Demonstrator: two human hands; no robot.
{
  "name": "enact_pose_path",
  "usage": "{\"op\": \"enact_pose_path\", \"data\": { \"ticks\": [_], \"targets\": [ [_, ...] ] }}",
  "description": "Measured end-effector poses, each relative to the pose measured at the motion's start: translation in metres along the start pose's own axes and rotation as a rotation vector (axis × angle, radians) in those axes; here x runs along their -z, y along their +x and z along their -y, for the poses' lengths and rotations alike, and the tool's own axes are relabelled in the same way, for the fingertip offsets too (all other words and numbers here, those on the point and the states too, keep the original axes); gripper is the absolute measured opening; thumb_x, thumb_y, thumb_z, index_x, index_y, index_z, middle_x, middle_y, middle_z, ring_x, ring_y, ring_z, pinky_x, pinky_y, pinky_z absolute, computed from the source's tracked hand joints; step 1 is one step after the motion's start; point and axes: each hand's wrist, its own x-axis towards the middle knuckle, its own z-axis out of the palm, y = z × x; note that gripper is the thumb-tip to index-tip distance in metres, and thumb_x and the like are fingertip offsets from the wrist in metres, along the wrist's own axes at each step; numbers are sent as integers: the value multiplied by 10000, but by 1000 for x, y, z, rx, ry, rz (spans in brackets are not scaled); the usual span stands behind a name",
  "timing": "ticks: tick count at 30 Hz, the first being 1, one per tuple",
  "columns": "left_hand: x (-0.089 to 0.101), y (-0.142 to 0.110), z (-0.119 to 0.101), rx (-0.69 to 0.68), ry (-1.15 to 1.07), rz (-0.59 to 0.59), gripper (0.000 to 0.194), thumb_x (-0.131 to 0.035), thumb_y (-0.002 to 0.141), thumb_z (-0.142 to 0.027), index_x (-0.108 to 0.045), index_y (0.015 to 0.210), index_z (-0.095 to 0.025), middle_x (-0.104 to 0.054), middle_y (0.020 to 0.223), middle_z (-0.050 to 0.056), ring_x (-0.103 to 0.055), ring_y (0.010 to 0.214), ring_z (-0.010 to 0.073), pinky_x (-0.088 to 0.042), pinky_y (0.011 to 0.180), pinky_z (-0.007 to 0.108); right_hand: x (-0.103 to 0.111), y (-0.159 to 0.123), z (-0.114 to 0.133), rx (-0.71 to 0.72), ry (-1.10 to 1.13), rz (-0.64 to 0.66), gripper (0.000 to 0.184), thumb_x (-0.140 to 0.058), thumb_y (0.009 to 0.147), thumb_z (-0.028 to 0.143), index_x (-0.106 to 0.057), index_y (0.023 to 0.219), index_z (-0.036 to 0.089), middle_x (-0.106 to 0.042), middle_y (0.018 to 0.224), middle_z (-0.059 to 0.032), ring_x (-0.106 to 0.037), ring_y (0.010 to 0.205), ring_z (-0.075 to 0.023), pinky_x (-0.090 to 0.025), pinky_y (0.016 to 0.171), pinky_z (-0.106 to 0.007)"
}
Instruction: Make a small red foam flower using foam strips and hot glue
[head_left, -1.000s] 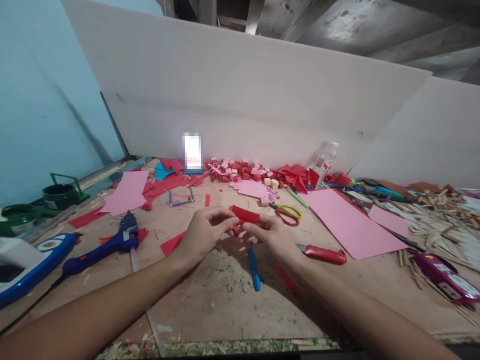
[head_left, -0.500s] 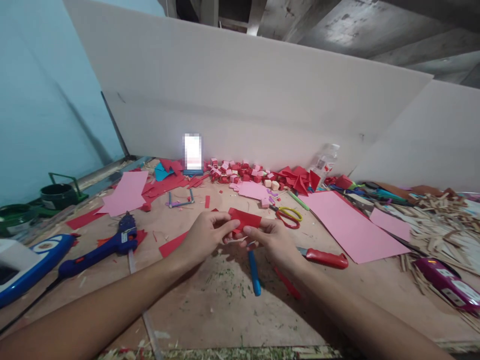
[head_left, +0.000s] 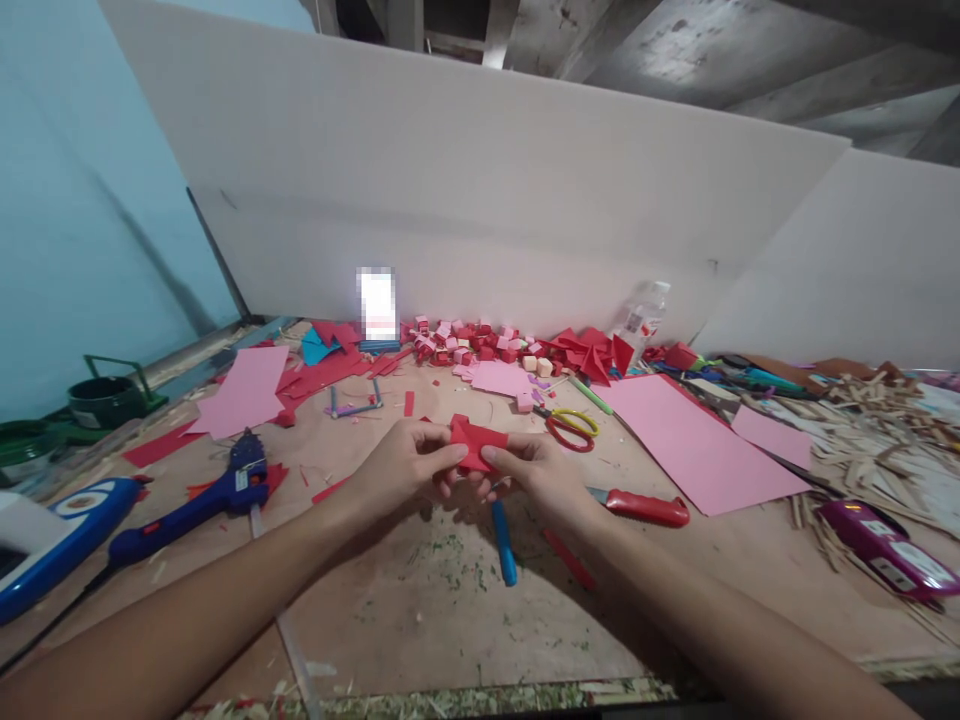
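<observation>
A small red piece of paper (head_left: 480,440) is held up above the middle of the table, with a small tab standing at its upper left. My left hand (head_left: 424,460) pinches its left side between thumb and fingers. On the right side, my right hand (head_left: 529,468) grips it the same way, thumb on top. Some fingers of both hands are hidden beneath the paper. Just under my right hand lies a blue pen-like stick (head_left: 505,545). A red-handled knife (head_left: 646,507) rests to the right, its blade partly behind my wrist. Beyond my right hand are scissors with yellow and red handles (head_left: 571,428).
At the left are a blue glue gun (head_left: 187,505) and a green cup (head_left: 109,398). Small red and pink cubes (head_left: 480,342) are heaped at the back beside a lit phone (head_left: 377,305). Pink sheets (head_left: 697,440), a bottle (head_left: 646,318) and wood strips (head_left: 877,440) lie rightward.
Both hands keep hold of the red paper, and it is turned so a tab shows at its upper left. The view has shifted slightly.
</observation>
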Motion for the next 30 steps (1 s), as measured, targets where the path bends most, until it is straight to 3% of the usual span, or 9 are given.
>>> {"op": "enact_pose_path", "data": {
  "ticks": [5, 10, 14, 23, 27, 30],
  "targets": [
    [-5, 0, -3, -70, -43, -58, 292, -705, 837, -435, -717, 884, -147, -726, 689, 40, -638, 555, 141, -513, 522, 234, -3, 0, -6, -41, 43, -14, 360, -840, 712, 483, -764, 752, 133, -748, 688, -78, -672, 575, -152, -550, 582, -262],
    [-8, 0, -4, -49, -94, -126, 280, -753, 780, -404, -714, 886, -148, -725, 673, 32, -616, 505, 137, -503, 501, 246, -4, 0, -7, -66, 202, -61, 423, -845, 718, 331, -764, 1085, 136, -768, 703, -74, -669, 523, -145, -534, 537, -244],
    [-10, -1, -2, -10, -171, -122, 320, -775, 769, -425, -717, 913, -145, -726, 681, 35, -620, 513, 135, -502, 500, 238, -3, 1, -9, -101, 304, -72, 382, -818, 708, 254, -783, 1066, 125, -768, 704, -82, -671, 520, -143, -529, 524, -241],
    [-11, -2, -4, -84, -127, -137, 230, -719, 827, -373, -745, 858, -147, -733, 722, 39, -653, 591, 144, -540, 598, 253, -3, 1, -13, -74, 234, -66, 443, -851, 734, 352, -774, 1118, 146, -787, 792, -104, -707, 597, -176, -551, 574, -288],
    [-13, -3, -4, -129, -67, -188, 194, -704, 826, -352, -724, 841, -159, -719, 749, 22, -671, 624, 154, -569, 640, 273, -5, 1, -11, -82, 234, -42, 406, -812, 789, 484, -787, 962, 118, -778, 813, -123, -684, 599, -154, -540, 568, -264],
    [-14, -4, -4, -154, 0, -205, 191, -680, 837, -349, -719, 870, -165, -723, 797, 25, -690, 669, 164, -580, 657, 275, -6, 1, -12, -89, 247, -64, 354, -857, 730, 441, -768, 835, 115, -762, 750, -106, -668, 586, -150, -543, 577, -264]
  ]
}}
